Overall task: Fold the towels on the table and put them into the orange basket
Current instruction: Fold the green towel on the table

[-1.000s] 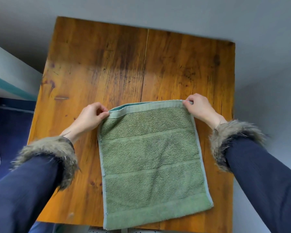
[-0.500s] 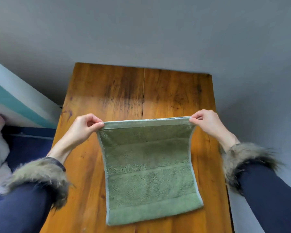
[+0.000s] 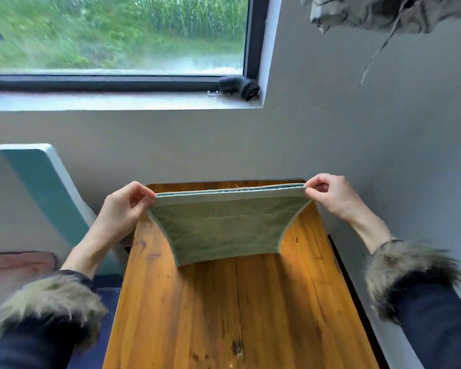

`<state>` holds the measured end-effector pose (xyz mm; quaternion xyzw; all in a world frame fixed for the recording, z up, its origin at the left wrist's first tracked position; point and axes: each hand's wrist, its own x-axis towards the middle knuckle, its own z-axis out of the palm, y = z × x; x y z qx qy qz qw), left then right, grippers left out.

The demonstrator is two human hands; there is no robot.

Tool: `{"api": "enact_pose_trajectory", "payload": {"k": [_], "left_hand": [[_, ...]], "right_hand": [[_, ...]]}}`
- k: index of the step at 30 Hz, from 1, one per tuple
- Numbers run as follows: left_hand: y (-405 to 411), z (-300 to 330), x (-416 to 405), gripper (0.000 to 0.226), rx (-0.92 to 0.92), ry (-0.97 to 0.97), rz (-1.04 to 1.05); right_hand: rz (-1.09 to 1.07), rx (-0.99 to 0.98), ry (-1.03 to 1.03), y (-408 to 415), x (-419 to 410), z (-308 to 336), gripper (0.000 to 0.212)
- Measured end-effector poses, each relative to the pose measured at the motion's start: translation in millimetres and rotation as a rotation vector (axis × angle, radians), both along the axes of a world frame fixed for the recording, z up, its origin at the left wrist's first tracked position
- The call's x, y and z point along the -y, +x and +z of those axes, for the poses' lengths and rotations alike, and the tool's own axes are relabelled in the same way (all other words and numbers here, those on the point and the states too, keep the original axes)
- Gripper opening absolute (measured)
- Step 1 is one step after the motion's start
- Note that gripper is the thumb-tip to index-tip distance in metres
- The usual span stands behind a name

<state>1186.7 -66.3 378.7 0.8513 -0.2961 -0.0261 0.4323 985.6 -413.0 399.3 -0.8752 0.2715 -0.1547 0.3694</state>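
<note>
Item: one green towel [image 3: 224, 230], terry cloth, already doubled, so that two hemmed layers run together along the top edge we hold. Position: in the air above the far half of the table [image 3: 224, 315], stretched level between our hands, with the body hanging down and its lower fold clear of the wood or barely above it; we cannot tell whether it touches. Left hand [image 3: 123, 209]: pinches the left top corner between thumb and curled fingers. Right hand [image 3: 328, 193]: pinches the right top corner the same way. Reason for the hold, as we judge it: tension across the top keeps both layers aligned and lets the weight of the cloth pull out creases, ready for a further fold or for carrying. The side edges curve inward below the pinch points, as soft, limp fabric does. Surface: short looped pile crossed by flatter woven bands, with a pale bound hem. Table: varnished orange-brown planks with a seam down the middle, dark knots and stains, and rounded far corners. Sleeves [image 3: 423, 310]: dark fabric with shaggy fur cuffs. Also present: a window [image 3: 117, 35] with blurred greenery outside and a grey wall [image 3: 357, 129]. Basket: not in view, so the stowing step remains.
</note>
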Motion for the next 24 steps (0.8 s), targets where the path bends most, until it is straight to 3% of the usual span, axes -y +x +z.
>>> {"api": "enact_pose_trajectory", "payload": {"k": [6,12,16,24], "left_hand": [[-7,35,-14,0.035,0.120,-0.063,0.021],[-6,43,-21,0.043,0.091,-0.063,0.024],[-7,39,-21,0.030,0.087,-0.007,0.030],[10,35,2,0.023,0.070,0.176,0.076]], "right_hand": [[0.041,0.183,0.127,0,-5,36,0.029],[0.094,0.181,0.222,-2,-10,54,0.016],[0.219,-0.107,-0.068,3,-14,58,0.023],[0.113,-0.259,-0.254,32,-17,38,0.023]]}}
